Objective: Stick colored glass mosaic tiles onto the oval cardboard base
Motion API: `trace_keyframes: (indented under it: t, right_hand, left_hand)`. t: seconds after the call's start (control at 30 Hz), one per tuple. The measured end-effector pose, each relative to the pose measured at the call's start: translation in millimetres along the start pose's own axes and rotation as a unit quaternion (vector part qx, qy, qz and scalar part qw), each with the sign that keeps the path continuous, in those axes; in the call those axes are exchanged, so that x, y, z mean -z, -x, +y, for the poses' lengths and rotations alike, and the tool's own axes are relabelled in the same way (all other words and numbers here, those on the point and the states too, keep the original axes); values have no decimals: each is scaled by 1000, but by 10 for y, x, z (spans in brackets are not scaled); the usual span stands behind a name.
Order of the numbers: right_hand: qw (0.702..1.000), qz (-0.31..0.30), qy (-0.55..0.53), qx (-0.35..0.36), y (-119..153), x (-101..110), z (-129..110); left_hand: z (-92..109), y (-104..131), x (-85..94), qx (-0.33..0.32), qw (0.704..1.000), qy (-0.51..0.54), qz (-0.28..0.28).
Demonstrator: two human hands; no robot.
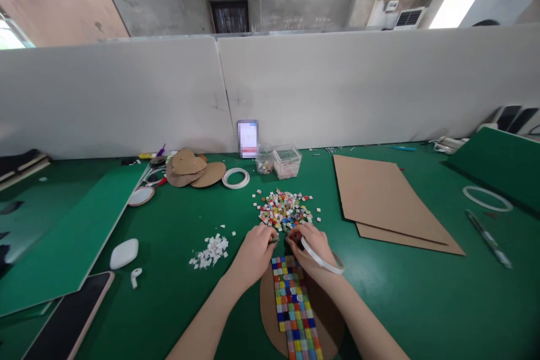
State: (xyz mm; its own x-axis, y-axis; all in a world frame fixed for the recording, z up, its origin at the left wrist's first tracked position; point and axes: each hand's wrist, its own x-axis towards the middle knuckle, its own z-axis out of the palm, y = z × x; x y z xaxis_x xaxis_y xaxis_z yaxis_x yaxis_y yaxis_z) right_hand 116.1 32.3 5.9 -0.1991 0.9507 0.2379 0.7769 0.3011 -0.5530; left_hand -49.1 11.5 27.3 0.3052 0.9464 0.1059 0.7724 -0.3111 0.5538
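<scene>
A round brown board [270,315] lies at the near middle of the green table, bearing rows of small coloured square tiles [295,304]. Beyond it is a loose pile of mixed tiles [282,208]. My left hand [259,244] is over the board's far left edge, its fingers pinched on a small greenish piece too small to make out. My right hand [310,244] is just to the right, fingertips drawn together near the pile; what they hold, if anything, is hidden. A white ring [323,259] hangs around the right hand near the wrist.
White scraps [211,252] lie to the left, with an earbud [135,277], its case [124,253] and a dark tablet [70,315]. Clear containers [287,162] and cardboard discs [185,167] are at the back. Cardboard sheets [383,197] and a pen [489,239] lie right.
</scene>
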Motion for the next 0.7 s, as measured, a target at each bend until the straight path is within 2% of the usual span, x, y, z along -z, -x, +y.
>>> trace_keyframes:
  t: [0.13, 0.37, 0.7]
  right_hand:
    - [999, 26, -23, 20, -9, -20, 23]
    - [998, 33, -49, 17, -24, -25, 43]
    - [995, 42, -87, -8, -20, 73, 48]
  left_hand:
    - [-2, 1, -10, 8, 1000, 6, 22]
    - [-1, -14, 4, 68, 991, 95, 62]
    - [10, -3, 10, 66, 990, 98, 78]
